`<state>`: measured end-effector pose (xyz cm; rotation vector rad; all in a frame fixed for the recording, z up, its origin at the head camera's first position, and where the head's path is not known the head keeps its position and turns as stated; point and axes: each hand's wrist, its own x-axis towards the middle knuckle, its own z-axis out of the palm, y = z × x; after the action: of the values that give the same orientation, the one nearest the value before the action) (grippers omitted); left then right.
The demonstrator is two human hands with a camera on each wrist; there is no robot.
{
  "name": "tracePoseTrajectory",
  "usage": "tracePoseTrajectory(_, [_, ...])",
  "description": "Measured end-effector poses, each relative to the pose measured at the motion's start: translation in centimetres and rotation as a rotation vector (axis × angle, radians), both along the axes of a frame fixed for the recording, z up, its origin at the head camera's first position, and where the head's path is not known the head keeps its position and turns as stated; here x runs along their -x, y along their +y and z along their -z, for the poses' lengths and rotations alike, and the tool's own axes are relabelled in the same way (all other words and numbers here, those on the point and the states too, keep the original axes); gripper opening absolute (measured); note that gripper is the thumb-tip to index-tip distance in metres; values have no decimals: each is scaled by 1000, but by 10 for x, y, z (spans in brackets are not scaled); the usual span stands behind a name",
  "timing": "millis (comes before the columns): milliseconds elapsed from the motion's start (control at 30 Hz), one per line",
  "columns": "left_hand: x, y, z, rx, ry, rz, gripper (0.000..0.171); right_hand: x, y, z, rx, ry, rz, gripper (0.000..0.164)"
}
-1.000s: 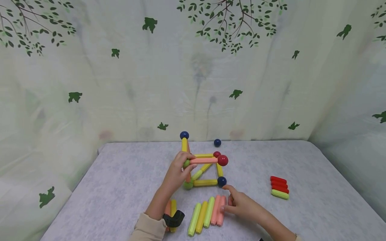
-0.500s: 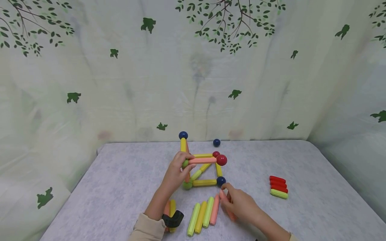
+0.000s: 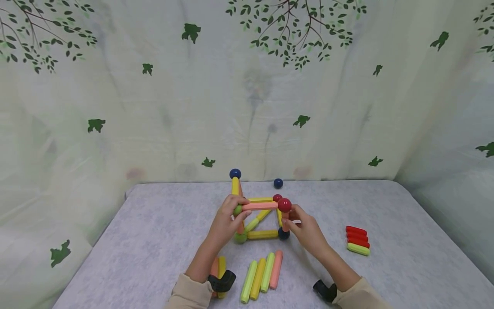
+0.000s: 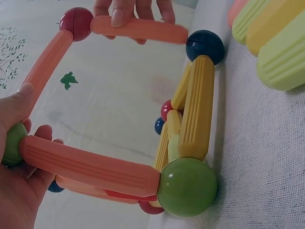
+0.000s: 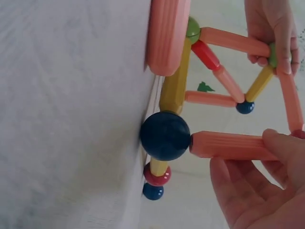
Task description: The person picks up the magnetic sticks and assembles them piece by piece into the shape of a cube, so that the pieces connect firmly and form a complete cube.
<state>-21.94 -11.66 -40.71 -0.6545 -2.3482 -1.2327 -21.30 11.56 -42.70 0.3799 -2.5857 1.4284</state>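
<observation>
In the head view a frame of coloured sticks and balls stands mid-table. My left hand (image 3: pixel 225 219) holds its upper green ball (image 3: pixel 237 210), from which a pink stick (image 3: pixel 260 206) runs across to a red ball (image 3: pixel 284 204). My right hand (image 3: pixel 310 231) pinches an upright pink stick (image 5: pixel 233 145) between thumb and fingers. One end of this stick meets the lower dark blue ball (image 5: pixel 165 136); the left wrist view has its other end at the red ball (image 4: pixel 76 24). A yellow stick (image 3: pixel 262 234) joins the blue ball to the lower green ball (image 4: pixel 187 187).
Several loose yellow, green and pink sticks (image 3: pixel 257 279) lie in front of the frame. A yellow stick (image 3: pixel 221 268) is partly hidden by the left wrist. Red and green short sticks (image 3: pixel 357 240) lie right; a blue ball (image 3: pixel 278 183) sits near the back edge.
My right hand has picked up the rightmost pink stick from the row, lifted it and stood it between the blue and red balls. My left hand stays on the green ball.
</observation>
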Motion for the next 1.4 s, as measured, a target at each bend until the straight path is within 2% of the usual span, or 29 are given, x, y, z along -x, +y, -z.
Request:
tracePoseTrajectory(233, [-1,1,-1,-8,-32,25,29,3,1,3,-17,39,6,31])
tracePoseTrajectory(333, [-4,-2,-7,57,-88,28,40,3,2,3,-31,116,-13,52])
tracePoseTrajectory(433, [-8,-10,-18,112,-154,36,54,2,2,1,-57,230,-48,72])
tracePoseTrajectory(500, [-10,-18,-24,117,-173,29,58,1,2,0,-80,283,-64,75])
tracePoseTrajectory(600, [-11,-27,-29,74,-166,36,49,1,3,0,-110,320,-82,71])
tracePoseTrajectory(767, [-8,-30,-28,75,-144,76,31,2,6,2,-111,312,-66,72])
tracePoseTrajectory(867, [-7,-28,-26,79,-154,67,31,2,8,2,-105,292,-63,73])
tracePoseTrajectory(1033, [-12,-34,-26,107,-190,50,42,-5,20,-4,-124,198,-40,81])
tracePoseTrajectory(1133, [-20,-45,-24,158,-249,28,47,-14,40,-10,-164,183,-12,80])
tracePoseTrajectory(1267, [-36,-68,-15,224,-375,-40,45,-31,79,-13,-250,202,-4,74])
tracePoseTrajectory(1400, [-56,-88,3,280,-541,-121,45,-46,114,-11,-347,101,15,65])
